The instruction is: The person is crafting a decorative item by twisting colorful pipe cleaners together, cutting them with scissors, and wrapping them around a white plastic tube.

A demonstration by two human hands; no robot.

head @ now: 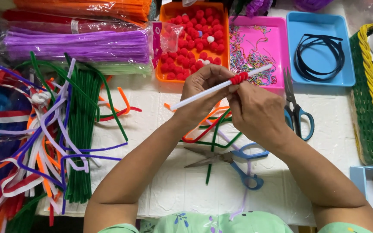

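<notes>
A white pipe cleaner (203,92) runs slantwise between both hands, with a short red pipe cleaner (239,78) coiled tightly around it near its upper end. My left hand (203,88) grips the white stem from below. My right hand (255,110) pinches the red coil against the stem. Both hands hover above the white table, just in front of the orange tray (169,11) of red pompoms and the pink tray (281,43) of thin coloured chains.
Blue-handled scissors lie below my hands (234,159) and to their right (296,110). Loose pipe cleaners (65,125) spread across the left, bagged bundles (78,45) behind them. A blue tray (294,21) holds black headbands. A green and yellow basket (368,99) stands at the right edge.
</notes>
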